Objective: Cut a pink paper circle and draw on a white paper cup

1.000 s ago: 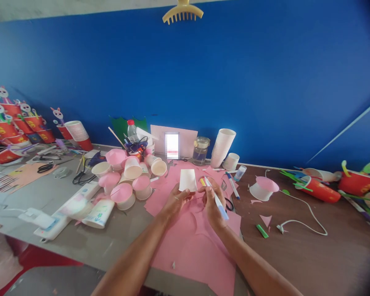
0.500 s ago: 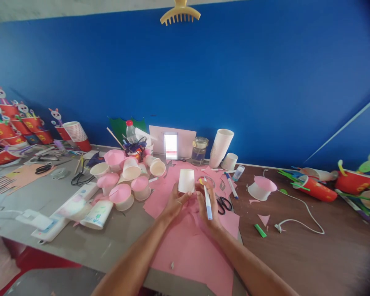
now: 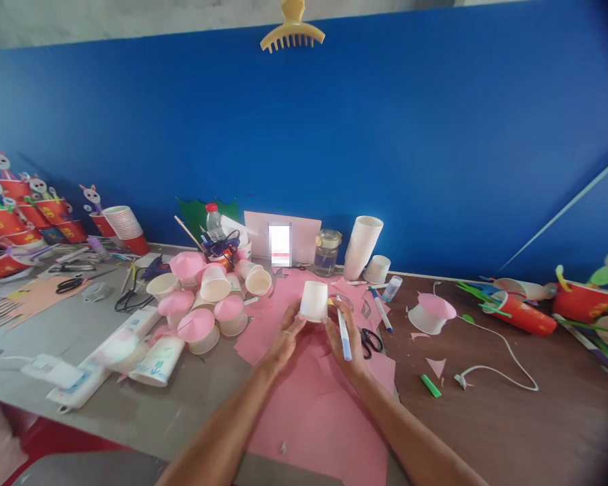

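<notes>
A white paper cup (image 3: 314, 301) is held bottom up and a little tilted above pink paper. My left hand (image 3: 286, 337) is closed on its lower left rim. My right hand (image 3: 348, 337) grips a white marker pen (image 3: 343, 328) with a light blue end, its tip pointing up and away. That hand's fingertips also touch the cup's lower right edge. Just right of the right hand lie black-handled scissors (image 3: 371, 343). Under both hands spreads the pink paper (image 3: 319, 418).
Several white cups with pink paper tops (image 3: 197, 327) crowd the left, beside a power strip (image 3: 106, 358). A stack of white cups (image 3: 363, 247) and a glass jar (image 3: 327, 251) stand behind. Right are another pink-topped cup (image 3: 432, 313), a white cable (image 3: 496, 368) and a green piece (image 3: 430, 385).
The cup has shifted slightly right and now leans a little. Both hands keep their hold. The whole view has tilted up slightly.
</notes>
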Demonstrator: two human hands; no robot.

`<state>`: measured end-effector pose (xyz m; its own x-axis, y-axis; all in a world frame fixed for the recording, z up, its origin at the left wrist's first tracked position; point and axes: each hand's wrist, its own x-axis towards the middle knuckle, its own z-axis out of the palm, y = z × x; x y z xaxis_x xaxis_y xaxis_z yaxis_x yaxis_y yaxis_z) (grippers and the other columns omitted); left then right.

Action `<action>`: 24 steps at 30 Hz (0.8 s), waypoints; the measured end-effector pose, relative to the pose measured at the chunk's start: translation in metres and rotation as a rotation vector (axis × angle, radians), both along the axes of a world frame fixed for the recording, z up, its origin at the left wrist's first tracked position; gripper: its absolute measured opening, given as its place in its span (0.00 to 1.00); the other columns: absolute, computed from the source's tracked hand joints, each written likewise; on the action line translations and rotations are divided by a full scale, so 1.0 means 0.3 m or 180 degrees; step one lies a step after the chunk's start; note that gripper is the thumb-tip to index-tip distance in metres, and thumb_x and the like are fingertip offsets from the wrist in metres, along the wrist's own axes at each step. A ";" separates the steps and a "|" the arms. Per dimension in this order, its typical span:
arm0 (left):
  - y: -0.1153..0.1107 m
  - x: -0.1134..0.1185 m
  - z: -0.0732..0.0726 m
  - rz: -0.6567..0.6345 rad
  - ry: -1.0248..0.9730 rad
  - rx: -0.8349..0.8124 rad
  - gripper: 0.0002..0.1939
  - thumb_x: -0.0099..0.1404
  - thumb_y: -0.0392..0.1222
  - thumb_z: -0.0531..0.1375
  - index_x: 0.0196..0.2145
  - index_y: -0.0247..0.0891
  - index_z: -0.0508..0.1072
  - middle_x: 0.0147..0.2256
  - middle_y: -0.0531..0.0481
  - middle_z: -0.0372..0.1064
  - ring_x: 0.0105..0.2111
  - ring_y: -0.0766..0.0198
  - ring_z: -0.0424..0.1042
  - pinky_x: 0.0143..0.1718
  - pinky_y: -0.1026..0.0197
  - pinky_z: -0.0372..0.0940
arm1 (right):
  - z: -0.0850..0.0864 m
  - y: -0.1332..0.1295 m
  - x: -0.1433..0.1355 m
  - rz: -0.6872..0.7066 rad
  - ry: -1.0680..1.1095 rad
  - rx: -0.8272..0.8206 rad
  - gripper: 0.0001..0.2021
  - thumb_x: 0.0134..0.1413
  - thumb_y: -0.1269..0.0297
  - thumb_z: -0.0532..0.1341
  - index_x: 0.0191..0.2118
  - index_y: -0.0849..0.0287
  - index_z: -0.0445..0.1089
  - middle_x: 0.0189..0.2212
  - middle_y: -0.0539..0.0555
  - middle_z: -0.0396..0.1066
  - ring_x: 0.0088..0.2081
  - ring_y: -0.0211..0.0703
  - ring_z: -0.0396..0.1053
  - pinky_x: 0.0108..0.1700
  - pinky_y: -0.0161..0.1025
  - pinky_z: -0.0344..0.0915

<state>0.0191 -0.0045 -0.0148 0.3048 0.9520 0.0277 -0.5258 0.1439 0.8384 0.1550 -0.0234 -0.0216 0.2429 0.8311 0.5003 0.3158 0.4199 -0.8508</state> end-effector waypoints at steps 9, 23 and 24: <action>0.002 -0.003 -0.003 -0.0003 0.0290 0.0061 0.30 0.54 0.44 0.66 0.54 0.38 0.65 0.44 0.41 0.73 0.45 0.51 0.72 0.48 0.50 0.66 | -0.050 0.026 0.007 0.0461 0.0920 -0.0118 0.20 0.55 0.58 0.60 0.53 0.55 0.63 0.47 0.58 0.71 0.48 0.52 0.70 0.51 0.51 0.66; -0.003 0.005 0.013 0.0250 0.0757 0.0394 0.33 0.54 0.45 0.67 0.55 0.39 0.62 0.42 0.44 0.71 0.47 0.53 0.69 0.48 0.52 0.64 | -0.059 0.026 0.003 0.0384 0.0812 0.0036 0.20 0.56 0.60 0.59 0.54 0.57 0.62 0.45 0.60 0.72 0.47 0.52 0.71 0.49 0.52 0.68; -0.001 0.006 0.010 0.0363 0.0918 0.0468 0.33 0.53 0.46 0.67 0.55 0.39 0.62 0.43 0.44 0.70 0.48 0.52 0.68 0.48 0.52 0.64 | -0.060 0.025 0.003 0.0397 0.0809 0.0032 0.20 0.57 0.60 0.58 0.54 0.57 0.61 0.45 0.60 0.72 0.47 0.52 0.71 0.50 0.52 0.67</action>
<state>0.0208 -0.0049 -0.0118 0.2119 0.9726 0.0954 -0.2697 -0.0356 0.9623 0.1557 -0.0158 -0.0396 0.2576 0.8577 0.4449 0.0382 0.4510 -0.8917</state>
